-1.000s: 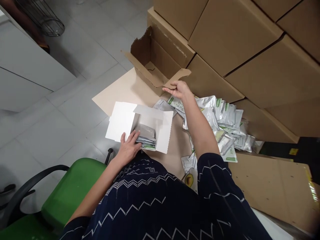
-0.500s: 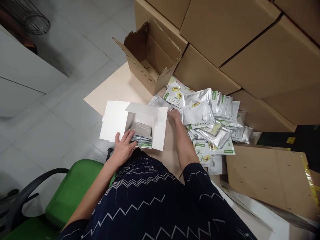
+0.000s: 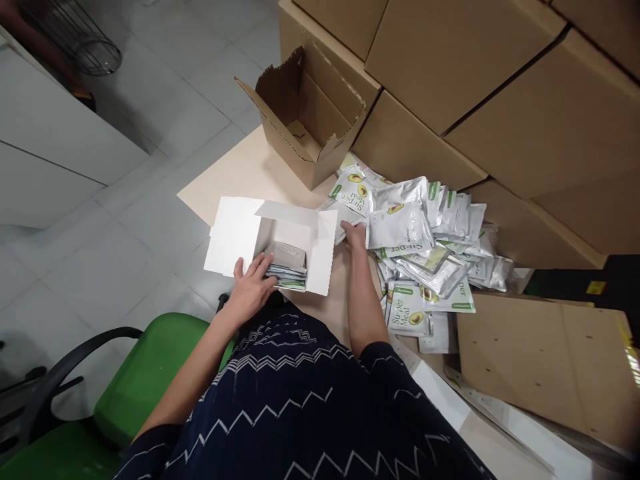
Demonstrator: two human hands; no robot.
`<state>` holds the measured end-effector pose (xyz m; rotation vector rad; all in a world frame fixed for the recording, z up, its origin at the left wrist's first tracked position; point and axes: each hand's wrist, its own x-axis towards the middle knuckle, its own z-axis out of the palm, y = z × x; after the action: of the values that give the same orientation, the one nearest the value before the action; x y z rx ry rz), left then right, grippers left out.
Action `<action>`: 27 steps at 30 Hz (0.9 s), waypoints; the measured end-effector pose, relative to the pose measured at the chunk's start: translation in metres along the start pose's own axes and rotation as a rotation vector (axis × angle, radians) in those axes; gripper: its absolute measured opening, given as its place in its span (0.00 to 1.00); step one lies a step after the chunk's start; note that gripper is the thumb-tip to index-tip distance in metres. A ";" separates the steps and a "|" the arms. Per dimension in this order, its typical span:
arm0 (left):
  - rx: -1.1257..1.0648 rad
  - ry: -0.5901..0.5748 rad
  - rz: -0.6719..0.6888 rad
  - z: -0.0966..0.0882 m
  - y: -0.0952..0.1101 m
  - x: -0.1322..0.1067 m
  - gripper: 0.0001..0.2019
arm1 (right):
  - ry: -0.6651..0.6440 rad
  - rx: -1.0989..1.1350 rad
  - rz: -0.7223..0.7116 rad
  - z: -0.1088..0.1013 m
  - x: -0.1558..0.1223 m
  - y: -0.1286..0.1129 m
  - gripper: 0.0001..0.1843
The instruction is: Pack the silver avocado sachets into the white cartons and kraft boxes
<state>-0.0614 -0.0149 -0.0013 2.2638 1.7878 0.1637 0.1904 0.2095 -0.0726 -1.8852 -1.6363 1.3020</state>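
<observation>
A small white carton [image 3: 324, 257] stands with its flaps spread, and a stack of flat pouches [image 3: 287, 257] lies inside it. My left hand [image 3: 251, 288] holds the carton at its near left corner, with fingers reaching over the edge onto the stack. To the right, my right hand [image 3: 354, 235] grips a silver pouch [image 3: 345, 215] at the left side of a heap. The heap's silver pouches [image 3: 400, 227] carry green labels and avocado pictures; several overlap. My right fingertips are partly hidden by the pouch.
An opened brown cardboard box [image 3: 300, 143] with torn edges stands behind the carton on the pale tabletop [image 3: 225, 177]. Large stacked cartons [image 3: 465, 67] rise at the back right. Another brown box [image 3: 535, 360] lies at right. A green chair [image 3: 155, 373] is at my left.
My right hand now has a silver pouch edge lifted slightly beside the carton. The left hand stays at the carton. The view has shifted a little.
</observation>
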 end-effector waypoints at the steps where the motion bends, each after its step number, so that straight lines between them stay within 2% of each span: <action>1: 0.001 -0.002 -0.001 0.000 0.001 0.000 0.07 | 0.081 0.078 0.034 -0.005 -0.006 0.006 0.24; 4: -0.020 -0.008 -0.016 -0.001 0.005 0.001 0.07 | 0.350 0.419 0.074 -0.031 -0.030 0.016 0.31; 6: -0.038 -0.017 -0.025 -0.001 0.011 0.002 0.07 | 0.476 0.679 -0.034 -0.057 -0.057 0.012 0.31; 8: -0.041 -0.036 -0.023 0.000 0.020 0.001 0.07 | 0.519 0.777 -0.222 -0.085 -0.094 -0.001 0.28; 11: -0.035 -0.081 -0.003 0.006 0.039 -0.002 0.07 | 0.438 0.564 -0.474 -0.119 -0.162 -0.033 0.20; 13: -0.037 -0.108 0.009 0.014 0.054 -0.003 0.06 | 0.156 0.260 -0.596 -0.125 -0.202 -0.058 0.15; 14: -0.040 -0.119 0.013 0.018 0.062 -0.004 0.06 | 0.008 0.084 -0.633 -0.122 -0.217 -0.070 0.17; 16: -0.050 -0.138 0.014 0.025 0.075 -0.005 0.06 | -0.183 -0.258 -0.657 -0.106 -0.232 -0.090 0.21; 18: -0.062 -0.152 0.019 0.029 0.084 -0.006 0.06 | -0.248 -0.552 -0.609 -0.082 -0.226 -0.100 0.24; 20: -0.084 -0.143 0.041 0.027 0.086 -0.008 0.08 | -0.294 -0.758 -0.533 -0.057 -0.205 -0.100 0.24; 22: -0.132 -0.105 0.088 0.018 0.082 -0.008 0.11 | -0.376 -0.865 -0.483 -0.036 -0.178 -0.092 0.22; 24: -0.221 -0.033 0.117 0.006 0.075 -0.005 0.14 | -0.504 -0.881 -0.492 -0.020 -0.153 -0.081 0.20; 27: -0.374 0.115 0.073 -0.009 0.066 0.008 0.17 | -0.713 -0.833 -0.534 -0.003 -0.127 -0.062 0.18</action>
<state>0.0004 -0.0202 0.0248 2.0835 1.5683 0.5995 0.1642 0.1134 0.0279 -1.1182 -3.1501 1.1967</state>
